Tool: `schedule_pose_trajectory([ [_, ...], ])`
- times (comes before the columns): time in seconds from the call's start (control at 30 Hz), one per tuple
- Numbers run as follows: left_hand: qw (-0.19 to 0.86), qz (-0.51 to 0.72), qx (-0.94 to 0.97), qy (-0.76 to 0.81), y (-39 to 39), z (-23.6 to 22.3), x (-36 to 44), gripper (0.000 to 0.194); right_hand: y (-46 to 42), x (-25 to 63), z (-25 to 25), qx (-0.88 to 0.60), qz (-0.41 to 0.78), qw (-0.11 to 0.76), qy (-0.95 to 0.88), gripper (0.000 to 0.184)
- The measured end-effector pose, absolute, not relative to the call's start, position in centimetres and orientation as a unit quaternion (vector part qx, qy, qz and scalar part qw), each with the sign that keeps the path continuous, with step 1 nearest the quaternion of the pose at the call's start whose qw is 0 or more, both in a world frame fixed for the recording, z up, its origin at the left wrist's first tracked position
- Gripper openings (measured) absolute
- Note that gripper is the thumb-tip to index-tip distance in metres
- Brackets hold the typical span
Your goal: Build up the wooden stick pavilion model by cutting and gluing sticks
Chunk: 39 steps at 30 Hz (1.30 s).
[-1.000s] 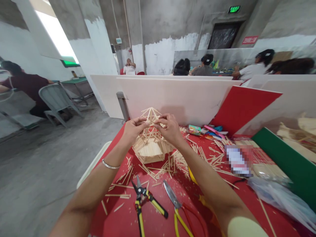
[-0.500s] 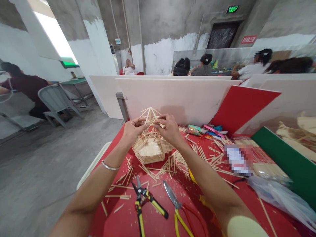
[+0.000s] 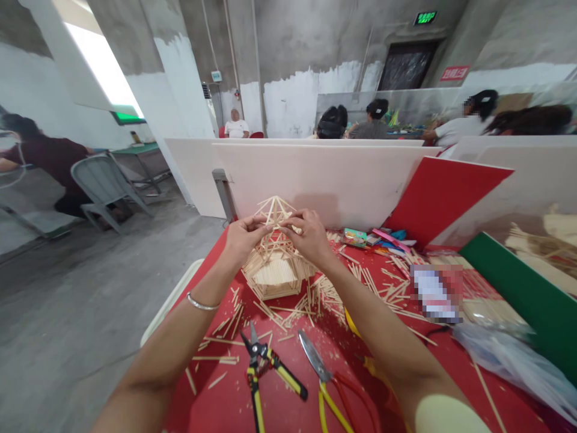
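A small pavilion-like model point(image 3: 276, 273) built of thin wooden sticks stands on the red table, with a plank-covered lower tier and a pointed open roof frame point(image 3: 275, 206) on top. My left hand point(image 3: 244, 239) pinches the roof frame's lower edge from the left, thumb and forefinger closed. From the other side my right hand point(image 3: 310, 236) pinches the same edge, its thumb tip close to the left one. Whether a separate loose stick lies between the fingertips is too small to tell. Nearer me lie black-and-yellow cutters point(image 3: 264, 361) and scissors point(image 3: 322, 367) with red and yellow handles.
Loose sticks point(image 3: 329, 291) litter the red table point(image 3: 274, 412). A green-and-red packet point(image 3: 354, 237), bundled sticks point(image 3: 489, 313), a plastic bag point(image 3: 509, 355) and a green board point(image 3: 527, 300) lie to the right. White panels point(image 3: 311, 174) and a red board point(image 3: 446, 192) rise behind. Several people sit beyond.
My hands and the stick model stay practically in place. In the background, a seated person in white has lowered their raised arms.
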<state>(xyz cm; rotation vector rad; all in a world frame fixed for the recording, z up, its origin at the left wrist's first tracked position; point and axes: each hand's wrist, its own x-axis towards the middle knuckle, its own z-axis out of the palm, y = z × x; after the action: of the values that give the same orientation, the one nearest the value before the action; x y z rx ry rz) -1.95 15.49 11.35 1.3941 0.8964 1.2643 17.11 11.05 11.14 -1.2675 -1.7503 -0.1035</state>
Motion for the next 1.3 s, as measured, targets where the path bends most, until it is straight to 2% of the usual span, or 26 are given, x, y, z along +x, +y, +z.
schedule_pose_trajectory([
  [0.63,0.502,0.528,0.572,0.377,15.2,11.7,-1.8,0.045,10.9,17.0,11.5,-0.498,0.015,0.496,-0.712,0.019],
  [1.3,0.472,0.543,0.575,0.39,14.3,12.5,-1.6,0.035,10.8,16.8,11.4,-0.516,-0.004,0.483,-0.707,0.016],
])
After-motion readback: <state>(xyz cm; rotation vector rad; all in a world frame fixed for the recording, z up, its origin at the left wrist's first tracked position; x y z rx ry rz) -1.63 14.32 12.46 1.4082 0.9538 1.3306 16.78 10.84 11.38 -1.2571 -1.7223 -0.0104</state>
